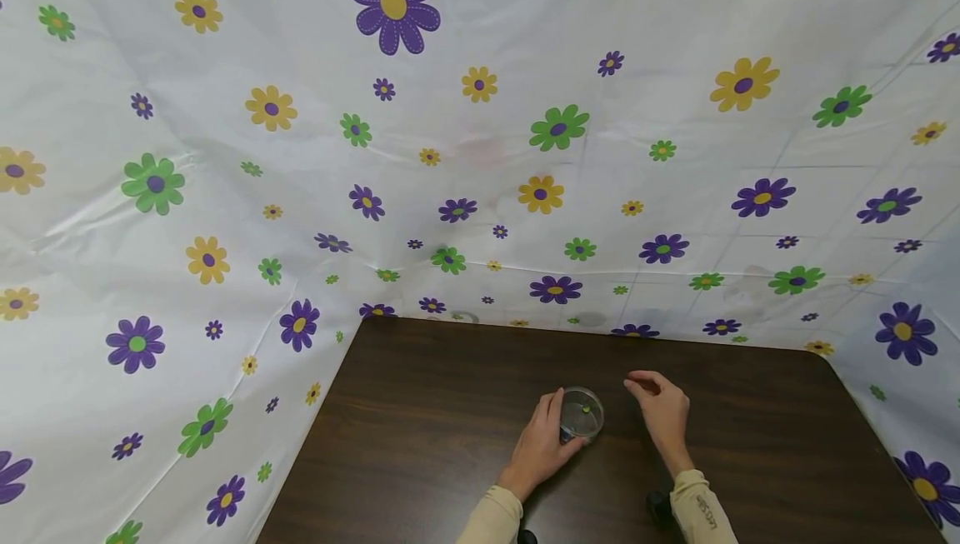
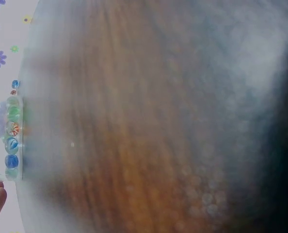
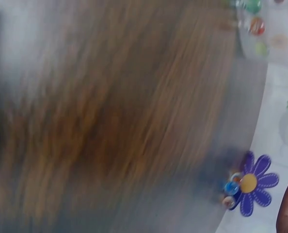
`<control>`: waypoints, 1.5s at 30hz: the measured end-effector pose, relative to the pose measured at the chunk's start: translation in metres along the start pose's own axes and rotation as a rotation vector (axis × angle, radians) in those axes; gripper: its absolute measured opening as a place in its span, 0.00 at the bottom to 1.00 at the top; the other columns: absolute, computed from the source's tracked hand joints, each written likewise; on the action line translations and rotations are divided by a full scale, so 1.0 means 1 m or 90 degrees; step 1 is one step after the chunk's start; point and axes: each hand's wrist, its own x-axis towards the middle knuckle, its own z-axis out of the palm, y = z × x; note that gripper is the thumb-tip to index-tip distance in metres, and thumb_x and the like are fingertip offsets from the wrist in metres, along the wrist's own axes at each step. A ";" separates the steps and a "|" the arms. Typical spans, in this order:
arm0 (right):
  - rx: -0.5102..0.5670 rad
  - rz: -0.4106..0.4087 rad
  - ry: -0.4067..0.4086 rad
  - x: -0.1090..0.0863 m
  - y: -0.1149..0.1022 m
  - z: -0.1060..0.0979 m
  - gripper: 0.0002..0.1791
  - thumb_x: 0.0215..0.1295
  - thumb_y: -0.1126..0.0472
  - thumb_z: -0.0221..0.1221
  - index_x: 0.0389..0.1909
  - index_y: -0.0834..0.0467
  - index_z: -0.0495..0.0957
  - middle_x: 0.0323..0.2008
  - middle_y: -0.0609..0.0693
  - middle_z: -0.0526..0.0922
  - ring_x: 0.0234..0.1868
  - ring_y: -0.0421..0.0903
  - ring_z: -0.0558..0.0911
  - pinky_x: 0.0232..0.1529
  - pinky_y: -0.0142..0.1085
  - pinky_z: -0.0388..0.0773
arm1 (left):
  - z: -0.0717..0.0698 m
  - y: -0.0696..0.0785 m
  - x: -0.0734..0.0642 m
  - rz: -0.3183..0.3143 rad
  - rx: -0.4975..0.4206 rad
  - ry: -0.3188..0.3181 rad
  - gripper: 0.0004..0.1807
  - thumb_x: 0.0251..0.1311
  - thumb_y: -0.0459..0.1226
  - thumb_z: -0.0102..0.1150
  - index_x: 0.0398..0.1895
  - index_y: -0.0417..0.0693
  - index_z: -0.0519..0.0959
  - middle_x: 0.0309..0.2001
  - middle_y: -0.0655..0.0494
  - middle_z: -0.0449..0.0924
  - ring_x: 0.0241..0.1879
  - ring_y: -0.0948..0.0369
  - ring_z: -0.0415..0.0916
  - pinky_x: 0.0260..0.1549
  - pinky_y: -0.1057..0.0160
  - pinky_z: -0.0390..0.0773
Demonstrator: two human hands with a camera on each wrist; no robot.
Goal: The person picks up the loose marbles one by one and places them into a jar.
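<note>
On a dark tabletop (image 1: 420,427), a clear dish (image 1: 590,424) of marbles (image 2: 12,145) gripped by the left hand (image 1: 542,442), the right hand (image 1: 663,412) near, whether closed cannot be told, cream sleeve (image 1: 701,509) seemingly lettered "Let's Slim".

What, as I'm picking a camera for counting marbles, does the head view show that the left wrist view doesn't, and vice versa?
Only the head view shows the sleeves, the whole right hand and the dish from above. Only the left wrist view shows distinct marbles in the dish, seen edge-on, plus a blue marble and a reddish one outside it; the head view gives just green and bluish spots there. Both share the dish, at least part of the left hand, the table and the sheet.
</note>
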 end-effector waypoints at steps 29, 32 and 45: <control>-0.147 0.072 -0.089 0.024 0.036 -0.008 0.10 0.62 0.71 0.70 0.43 0.70 0.85 0.36 0.65 0.88 0.39 0.62 0.85 0.36 0.43 0.77 | 0.001 0.000 0.000 -0.009 -0.005 -0.015 0.47 0.63 0.54 0.71 0.76 0.36 0.63 0.63 0.47 0.71 0.60 0.57 0.76 0.54 0.63 0.80; -0.159 0.075 -0.119 0.025 0.037 -0.008 0.10 0.63 0.70 0.69 0.44 0.70 0.85 0.37 0.65 0.87 0.39 0.62 0.85 0.36 0.46 0.79 | 0.001 0.000 0.001 -0.012 -0.005 -0.017 0.47 0.63 0.54 0.71 0.76 0.36 0.63 0.63 0.47 0.71 0.60 0.57 0.76 0.54 0.63 0.80; -0.211 -0.011 -0.190 0.027 0.037 -0.008 0.06 0.62 0.72 0.68 0.39 0.70 0.87 0.45 0.71 0.84 0.49 0.68 0.81 0.51 0.62 0.75 | 0.000 -0.001 0.001 -0.020 -0.009 -0.029 0.47 0.64 0.55 0.70 0.76 0.37 0.63 0.64 0.46 0.71 0.61 0.57 0.76 0.54 0.63 0.80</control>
